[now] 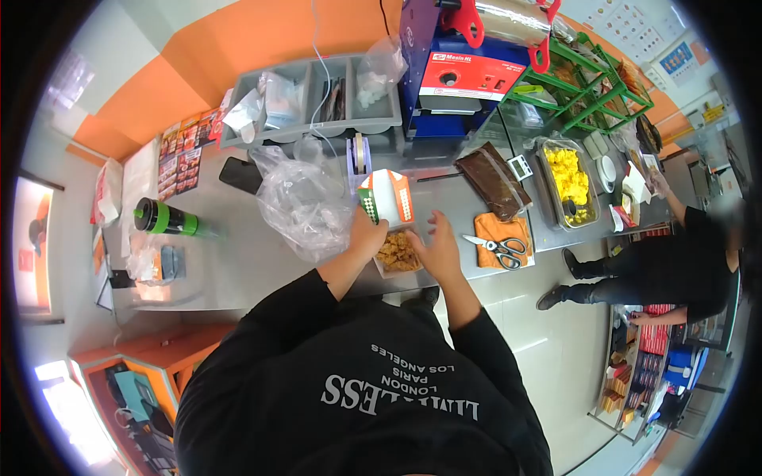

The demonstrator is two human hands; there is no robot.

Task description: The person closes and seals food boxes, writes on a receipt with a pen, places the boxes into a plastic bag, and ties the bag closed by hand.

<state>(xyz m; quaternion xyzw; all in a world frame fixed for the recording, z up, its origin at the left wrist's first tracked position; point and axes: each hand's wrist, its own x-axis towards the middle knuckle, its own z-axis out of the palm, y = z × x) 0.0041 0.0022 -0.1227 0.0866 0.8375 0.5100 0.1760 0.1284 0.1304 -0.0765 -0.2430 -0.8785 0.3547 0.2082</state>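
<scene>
One open food box [386, 273], w/ brown fried pcs [398, 251] inside, is seen nr the table's [238, 274] front edge, its printed lid [387, 194] raised at the back. The L hand [368, 236] is placed at the box's left rear, by the lid; whether anything's pinched there can't be told. The R hand's [440, 251] fingers are held apart at the right side. Scissors [493, 246] are laid on an orange cloth [496, 226], R of the box.

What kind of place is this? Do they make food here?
It looks like a takeaway kitchen or food stall: there's crispy-looking brown food in a small box, a heap of yellow food, and a metal counter.
</scene>
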